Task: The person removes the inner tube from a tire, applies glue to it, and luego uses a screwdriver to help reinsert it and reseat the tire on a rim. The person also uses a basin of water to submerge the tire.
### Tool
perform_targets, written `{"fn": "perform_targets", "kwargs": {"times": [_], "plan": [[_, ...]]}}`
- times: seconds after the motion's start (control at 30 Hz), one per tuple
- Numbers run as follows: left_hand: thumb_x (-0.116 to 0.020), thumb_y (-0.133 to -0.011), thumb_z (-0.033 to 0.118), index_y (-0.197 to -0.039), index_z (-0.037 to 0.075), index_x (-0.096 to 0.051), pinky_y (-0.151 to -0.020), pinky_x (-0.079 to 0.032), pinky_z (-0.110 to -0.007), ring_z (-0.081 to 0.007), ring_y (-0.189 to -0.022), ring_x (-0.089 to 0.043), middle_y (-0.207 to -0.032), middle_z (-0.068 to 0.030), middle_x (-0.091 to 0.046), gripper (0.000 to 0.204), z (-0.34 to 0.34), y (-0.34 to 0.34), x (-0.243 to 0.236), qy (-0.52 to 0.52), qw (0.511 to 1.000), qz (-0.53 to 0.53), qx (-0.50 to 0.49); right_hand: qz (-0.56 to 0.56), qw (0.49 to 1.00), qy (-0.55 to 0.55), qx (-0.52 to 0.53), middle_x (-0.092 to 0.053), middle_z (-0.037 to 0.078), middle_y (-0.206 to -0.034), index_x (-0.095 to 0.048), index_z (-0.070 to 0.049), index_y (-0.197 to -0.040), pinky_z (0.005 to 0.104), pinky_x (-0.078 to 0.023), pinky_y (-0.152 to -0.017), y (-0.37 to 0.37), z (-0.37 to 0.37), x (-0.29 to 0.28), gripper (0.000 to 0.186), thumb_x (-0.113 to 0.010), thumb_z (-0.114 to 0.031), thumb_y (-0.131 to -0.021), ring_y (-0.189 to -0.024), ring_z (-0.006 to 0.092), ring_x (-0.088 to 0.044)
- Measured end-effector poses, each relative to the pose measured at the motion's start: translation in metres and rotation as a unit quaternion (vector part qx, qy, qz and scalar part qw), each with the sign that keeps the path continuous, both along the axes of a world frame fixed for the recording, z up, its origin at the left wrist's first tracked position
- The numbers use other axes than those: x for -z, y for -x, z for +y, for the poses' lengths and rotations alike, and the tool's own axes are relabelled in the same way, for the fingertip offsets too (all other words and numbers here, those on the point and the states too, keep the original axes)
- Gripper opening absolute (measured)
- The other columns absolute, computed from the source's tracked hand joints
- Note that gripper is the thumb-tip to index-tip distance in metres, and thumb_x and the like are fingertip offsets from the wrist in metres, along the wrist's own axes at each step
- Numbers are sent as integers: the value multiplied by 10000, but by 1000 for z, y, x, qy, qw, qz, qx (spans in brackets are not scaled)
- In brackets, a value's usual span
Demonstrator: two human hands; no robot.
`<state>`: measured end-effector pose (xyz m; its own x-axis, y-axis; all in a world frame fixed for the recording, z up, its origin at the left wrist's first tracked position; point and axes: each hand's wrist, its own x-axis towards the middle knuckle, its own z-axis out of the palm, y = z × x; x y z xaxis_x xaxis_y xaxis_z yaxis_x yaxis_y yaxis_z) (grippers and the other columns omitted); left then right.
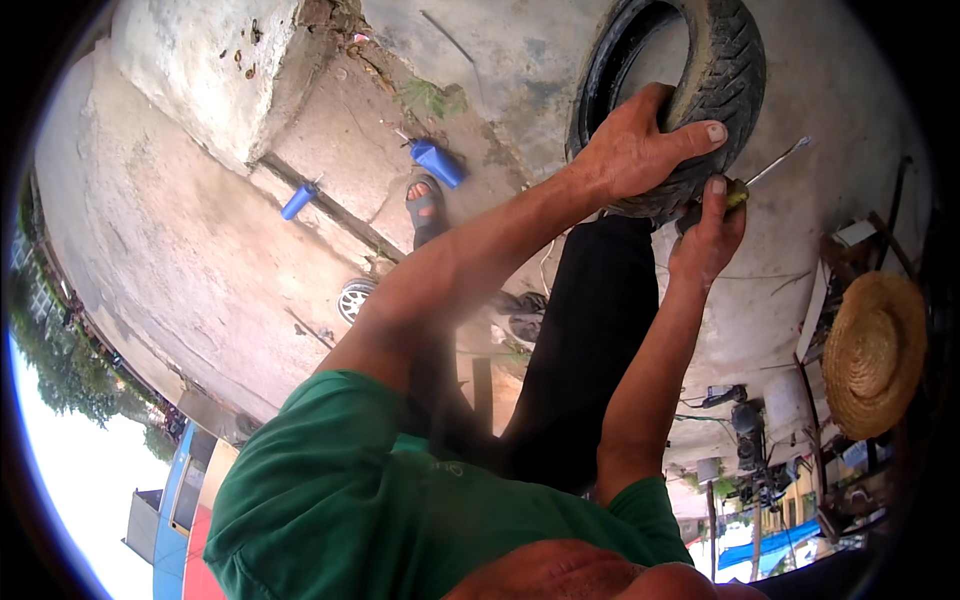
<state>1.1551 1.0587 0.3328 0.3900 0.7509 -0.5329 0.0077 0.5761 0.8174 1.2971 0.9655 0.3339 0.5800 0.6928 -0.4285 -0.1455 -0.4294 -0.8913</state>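
Left hand (640, 152): partly closed over the near section of a black rubber tyre with a grooved tread (738, 60). Thumb extended across the outside, its tip on the tread; other fingers bent toward the tyre's open centre, their tips hidden.

Right hand (708, 240): closed around a slim tool with a yellowish handle and a straight metal shaft (779, 163). Thumb pointing up, its tip beside the handle; remaining fingers mostly out of sight. Shaft slants up and right, clear of the tread; whether any part of the handle touches the tyre, cannot tell.

Tyre: stands tilted at the top of the view, right of centre, its lower edge just beyond the knee of one leg in black cloth trousers (592, 320). No rim fitted; pale ground shows through the opening.

Worn items: green short-sleeved shirt (350, 490); dark open-toed sandal (422, 190) on the left foot.

Ground items, left of the tyre: blue squarish container with a thin spout (437, 163), near the sandal; second, smaller-looking blue container (298, 201), farther left; small white spoked wheel (354, 300), partly behind the left arm; thin grey rod (448, 36), near the top edge.

Right side: round woven straw hat (876, 355), beside dark, cluttered objects, details unclear.
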Motion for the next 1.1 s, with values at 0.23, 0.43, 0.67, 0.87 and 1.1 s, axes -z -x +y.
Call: {"fn": "perform_targets", "kwargs": {"times": [0.23, 0.43, 0.67, 0.87, 1.1], "plan": [[-622, -977, 506, -1393, -90, -517, -1024, -463, -359, -232, -1169, -599, -1238, -196, -648, 735, -8, 2, 13, -27, 998, -47, -16, -67, 997, 10, -23, -638, 64, -1107, -595, 25, -1180, 325, -487, -898, -3, -1, 5, 582, -801, -425, -874, -1009, 179, -597], [-527, -1042, 503, -1375, -48, -551, -1035, -450, -371, -230, -1183, -587, -1261, -152, -646, 644, -11, 16, 83, 99, 990, -91, -42, -103, 994, 16, -41, -635, 75, -1082, -597, 35, -1167, 319, -473, -883, -1, 0, 3, 641, -789, -493, -860, -975, 187, -584], [-640, -910, 618, -1487, -36, -419, -1103, -402, -462, -347, -1293, -512, -1421, -219, -492, 900, 7, -25, 229, -155, 966, 196, 70, -169, 985, 11, -41, -629, 150, -1057, -583, 72, -1149, 357, -482, -870, 17, -1, 20, 778, -613, -665, -903, -952, 241, -592], [-688, -857, 591, -1528, -31, -354, -1132, -382, -453, -402, -1355, -438, -1474, -270, -381, 974, 33, -65, 207, -138, 938, 313, 57, -138, 990, 3, -10, -561, 196, -1267, -506, 94, -1264, 379, -478, -980, 11, -8, 29, 811, -551, -652, -950, -1117, 262, -573], [-685, -855, 544, -1475, 15, -457, -1123, -401, -457, -398, -1337, -476, -1406, -237, -496, 846, 55, -92, 249, -215, 939, 269, -10, -135, 990, -36, -33, -553, 182, -1242, -477, 85, -1277, 381, -498, -954, 16, -9, 37, 830, -554, -668, -936, -1111, 245, -571]]}}
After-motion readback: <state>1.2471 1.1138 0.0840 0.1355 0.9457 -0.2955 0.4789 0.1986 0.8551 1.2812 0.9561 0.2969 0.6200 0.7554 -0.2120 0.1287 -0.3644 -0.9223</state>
